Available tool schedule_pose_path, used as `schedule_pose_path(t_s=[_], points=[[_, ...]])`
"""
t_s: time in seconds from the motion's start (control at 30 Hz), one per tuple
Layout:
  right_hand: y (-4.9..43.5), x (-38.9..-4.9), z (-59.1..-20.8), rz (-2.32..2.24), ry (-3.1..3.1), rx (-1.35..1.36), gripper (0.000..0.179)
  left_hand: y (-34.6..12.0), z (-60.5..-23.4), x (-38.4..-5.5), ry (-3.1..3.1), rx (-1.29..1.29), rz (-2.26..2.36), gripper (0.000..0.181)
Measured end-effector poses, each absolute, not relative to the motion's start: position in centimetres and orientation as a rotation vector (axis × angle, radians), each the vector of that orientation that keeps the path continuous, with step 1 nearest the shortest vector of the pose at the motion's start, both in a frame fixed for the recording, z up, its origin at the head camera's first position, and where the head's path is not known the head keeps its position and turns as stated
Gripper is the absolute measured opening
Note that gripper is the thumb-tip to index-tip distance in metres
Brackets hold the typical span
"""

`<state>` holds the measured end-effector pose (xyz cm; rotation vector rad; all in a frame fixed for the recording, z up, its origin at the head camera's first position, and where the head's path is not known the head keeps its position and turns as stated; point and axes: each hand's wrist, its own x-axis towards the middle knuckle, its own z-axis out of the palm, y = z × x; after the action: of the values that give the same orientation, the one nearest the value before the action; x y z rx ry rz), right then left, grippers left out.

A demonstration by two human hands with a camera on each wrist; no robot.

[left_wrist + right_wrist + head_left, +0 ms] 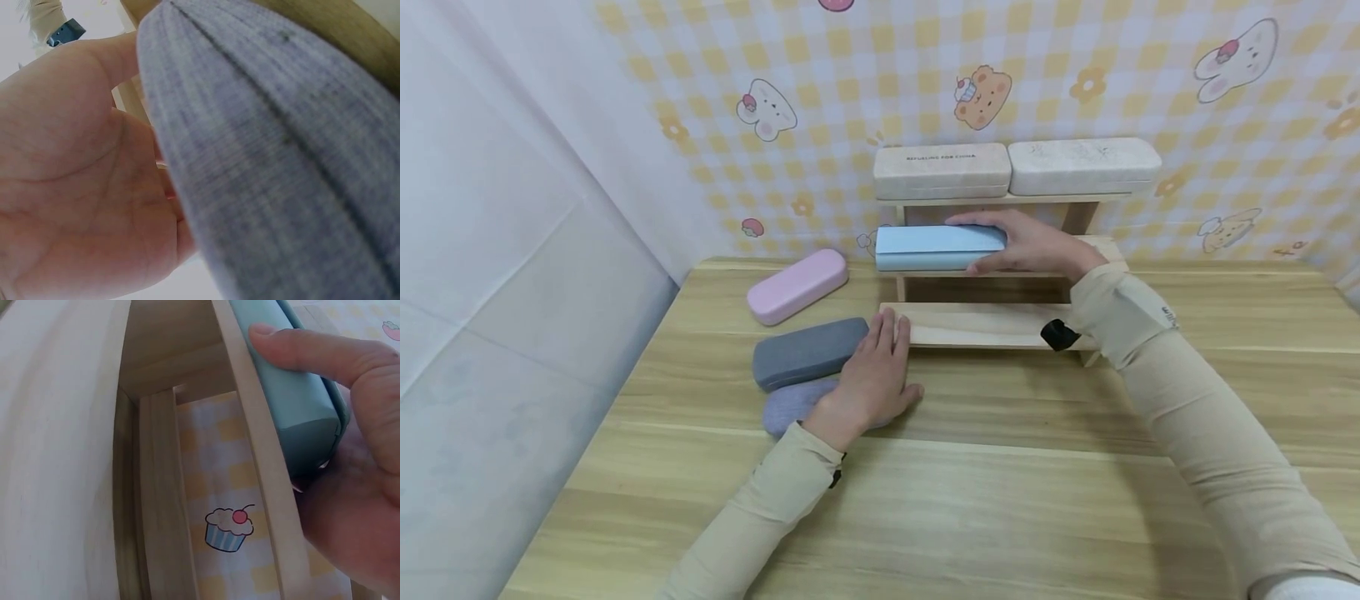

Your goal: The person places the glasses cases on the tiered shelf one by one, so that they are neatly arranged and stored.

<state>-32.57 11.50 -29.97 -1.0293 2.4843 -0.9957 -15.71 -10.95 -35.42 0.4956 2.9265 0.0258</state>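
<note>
In the head view my right hand point(1037, 242) grips the right end of a light blue glasses case point(936, 248), thumb along its front and fingers behind. The case lies on the middle tier of a stepped wooden shelf point(977, 323); the right wrist view shows the thumb on its side. My left hand point(876, 375) reaches over a purple-grey fabric glasses case point(793, 404), fingers extended to the left end of the lowest tier. This fabric case point(250, 144) fills much of the left wrist view, beside the palm. A dark grey glasses case point(808, 352) lies by the left fingers.
A pink glasses case point(797, 287) lies at the back left of the wooden table point(1000, 500). On the top tier stand a beige case point(942, 171) with lettering and a whitish case point(1084, 167). A checked cloth point(880, 83) hangs behind the shelf.
</note>
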Motion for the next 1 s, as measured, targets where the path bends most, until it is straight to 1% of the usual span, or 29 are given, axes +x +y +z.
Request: schedule_pose_path(t_s=[0.57, 1.0], points=[[11.44, -32.34, -30.02, -0.948, 2.517, -0.978, 0.074, -10.85, -35.45, -15.71, 2.920, 0.505, 0.003, 0.087], [11.32, -32.33, -29.69, -0.900, 2.537, -1.001, 0.075, -10.88, -35.36, -15.80, 2.927, 0.500, -0.021, 0.087]])
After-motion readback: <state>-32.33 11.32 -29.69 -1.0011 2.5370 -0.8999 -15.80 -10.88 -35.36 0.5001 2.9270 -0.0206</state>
